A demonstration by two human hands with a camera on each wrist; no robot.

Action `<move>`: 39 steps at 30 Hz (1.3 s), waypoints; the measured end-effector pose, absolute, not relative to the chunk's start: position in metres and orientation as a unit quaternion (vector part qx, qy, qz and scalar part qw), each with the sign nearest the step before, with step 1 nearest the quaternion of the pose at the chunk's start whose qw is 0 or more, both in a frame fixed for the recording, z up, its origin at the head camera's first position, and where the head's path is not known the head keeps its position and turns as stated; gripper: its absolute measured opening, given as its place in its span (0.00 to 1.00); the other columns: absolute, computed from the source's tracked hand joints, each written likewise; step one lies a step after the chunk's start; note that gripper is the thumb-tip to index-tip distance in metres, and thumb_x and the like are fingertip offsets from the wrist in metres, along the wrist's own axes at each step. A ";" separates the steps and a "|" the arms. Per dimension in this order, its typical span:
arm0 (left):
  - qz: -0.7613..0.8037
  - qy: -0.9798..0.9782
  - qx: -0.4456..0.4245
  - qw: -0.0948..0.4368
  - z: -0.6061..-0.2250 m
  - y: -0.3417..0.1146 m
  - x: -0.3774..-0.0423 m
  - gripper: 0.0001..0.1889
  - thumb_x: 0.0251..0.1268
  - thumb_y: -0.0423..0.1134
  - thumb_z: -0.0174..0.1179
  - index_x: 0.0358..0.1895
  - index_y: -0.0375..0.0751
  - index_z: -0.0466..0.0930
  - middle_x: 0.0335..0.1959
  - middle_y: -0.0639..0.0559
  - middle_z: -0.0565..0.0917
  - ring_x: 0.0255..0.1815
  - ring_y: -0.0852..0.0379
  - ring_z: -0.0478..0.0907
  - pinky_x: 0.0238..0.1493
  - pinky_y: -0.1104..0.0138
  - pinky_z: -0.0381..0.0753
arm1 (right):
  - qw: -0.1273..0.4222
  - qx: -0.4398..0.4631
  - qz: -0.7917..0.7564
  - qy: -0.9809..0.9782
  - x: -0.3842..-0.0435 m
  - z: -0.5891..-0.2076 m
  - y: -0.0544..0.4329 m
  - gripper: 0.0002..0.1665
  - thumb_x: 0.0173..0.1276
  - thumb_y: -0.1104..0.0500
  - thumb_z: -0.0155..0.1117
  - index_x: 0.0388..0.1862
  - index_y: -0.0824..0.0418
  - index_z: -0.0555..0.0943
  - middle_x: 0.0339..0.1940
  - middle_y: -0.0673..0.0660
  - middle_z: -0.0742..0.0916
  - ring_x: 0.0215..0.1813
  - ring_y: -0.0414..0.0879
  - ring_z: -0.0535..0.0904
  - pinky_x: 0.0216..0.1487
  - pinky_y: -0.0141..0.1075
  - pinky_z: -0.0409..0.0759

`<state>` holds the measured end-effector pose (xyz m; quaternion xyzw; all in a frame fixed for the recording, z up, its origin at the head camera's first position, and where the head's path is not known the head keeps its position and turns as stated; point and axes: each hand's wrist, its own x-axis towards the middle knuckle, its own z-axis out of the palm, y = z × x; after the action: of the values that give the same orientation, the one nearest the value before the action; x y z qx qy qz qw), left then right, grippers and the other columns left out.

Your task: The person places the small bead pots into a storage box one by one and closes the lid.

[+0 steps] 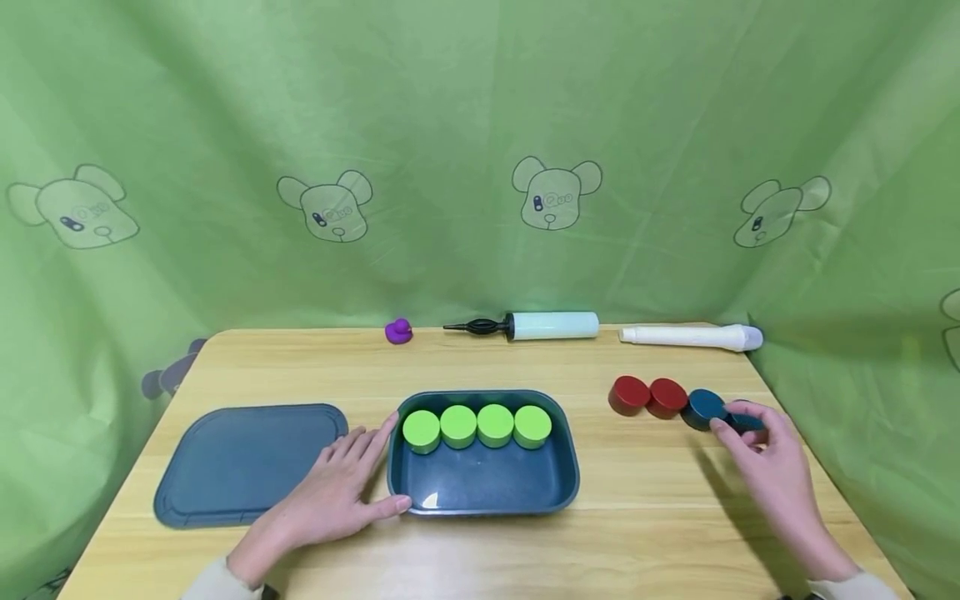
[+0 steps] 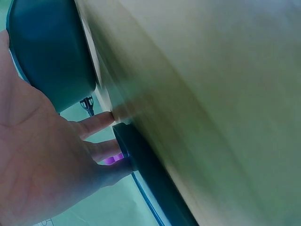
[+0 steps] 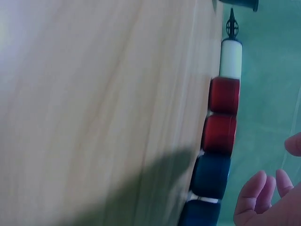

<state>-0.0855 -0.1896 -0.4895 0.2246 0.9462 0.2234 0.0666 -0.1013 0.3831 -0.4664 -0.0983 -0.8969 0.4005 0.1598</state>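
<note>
A dark blue rectangular container [image 1: 487,487] holds a row of several bright green round blocks [image 1: 495,425] along its far side. My left hand [image 1: 341,483] lies against the container's left side, thumb at the near corner and index finger at the far one, other fingers stretched out by the flat dark blue lid [image 1: 247,462]. On the right, my right hand [image 1: 780,471] is over two dark blue round blocks [image 1: 703,408], partly covering the outer one. In the right wrist view its bent fingers [image 3: 254,188] stand apart from the blocks, holding nothing. Two red round blocks [image 1: 628,396] continue that row leftward.
Along the table's back edge lie a purple toy duck [image 1: 399,332], a hand pump [image 1: 555,326] with a black nozzle, and a white stick-shaped object [image 1: 686,336]. A green curtain [image 1: 450,100] with bear-head prints hangs behind and beside the wooden table [image 1: 637,550].
</note>
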 end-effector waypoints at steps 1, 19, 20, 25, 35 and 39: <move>0.224 0.946 0.223 0.069 -0.490 -0.190 -0.085 0.57 0.74 0.76 0.57 0.93 0.57 0.37 0.83 0.31 0.64 0.83 0.27 0.60 0.77 0.27 0.55 | 0.162 -0.097 0.399 -0.897 -0.101 -0.467 0.387 0.26 0.79 0.57 0.73 0.68 0.68 0.79 0.51 0.57 0.75 0.38 0.36 0.73 0.30 0.25 0.74; 0.227 0.947 0.214 0.071 -0.489 -0.190 -0.083 0.57 0.74 0.76 0.57 0.93 0.57 0.38 0.84 0.32 0.64 0.83 0.28 0.59 0.78 0.28 0.54 | 0.058 -0.139 0.459 -0.876 -0.121 -0.488 0.453 0.19 0.78 0.53 0.75 0.62 0.41 0.79 0.53 0.58 0.76 0.33 0.37 0.77 0.30 0.34 0.78; 0.228 0.947 0.214 0.072 -0.489 -0.190 -0.083 0.57 0.74 0.76 0.57 0.93 0.57 0.37 0.84 0.32 0.64 0.83 0.28 0.59 0.79 0.28 0.54 | 0.050 -0.142 0.463 -0.874 -0.122 -0.488 0.456 0.19 0.78 0.52 0.75 0.61 0.38 0.79 0.49 0.54 0.78 0.33 0.38 0.77 0.31 0.34 0.78; 0.228 0.947 0.214 0.071 -0.489 -0.189 -0.084 0.56 0.74 0.75 0.57 0.93 0.58 0.37 0.83 0.31 0.64 0.83 0.29 0.59 0.78 0.28 0.54 | 0.024 -0.155 0.491 -0.857 -0.127 -0.492 0.467 0.19 0.77 0.50 0.76 0.61 0.40 0.80 0.44 0.35 0.80 0.38 0.33 0.80 0.37 0.30 0.82; 0.224 0.947 0.218 0.066 -0.488 -0.192 -0.084 0.56 0.74 0.77 0.56 0.93 0.57 0.38 0.82 0.30 0.65 0.83 0.26 0.59 0.76 0.26 0.56 | 0.034 -0.169 0.457 -0.873 -0.133 -0.501 0.466 0.19 0.75 0.47 0.78 0.58 0.46 0.80 0.38 0.43 0.83 0.32 0.40 0.79 0.30 0.35 0.77; 0.226 0.946 0.223 0.064 -0.488 -0.191 -0.084 0.56 0.74 0.77 0.55 0.93 0.56 0.38 0.82 0.30 0.65 0.82 0.26 0.59 0.76 0.26 0.56 | 0.038 -0.180 0.428 -0.885 -0.133 -0.497 0.461 0.24 0.76 0.48 0.77 0.61 0.56 0.79 0.41 0.52 0.81 0.29 0.42 0.74 0.27 0.37 0.74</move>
<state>-0.0841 -0.1907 -0.4878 0.2233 0.9461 0.2258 0.0636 -0.1332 0.4613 -0.4972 -0.1800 -0.8848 0.4280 0.0380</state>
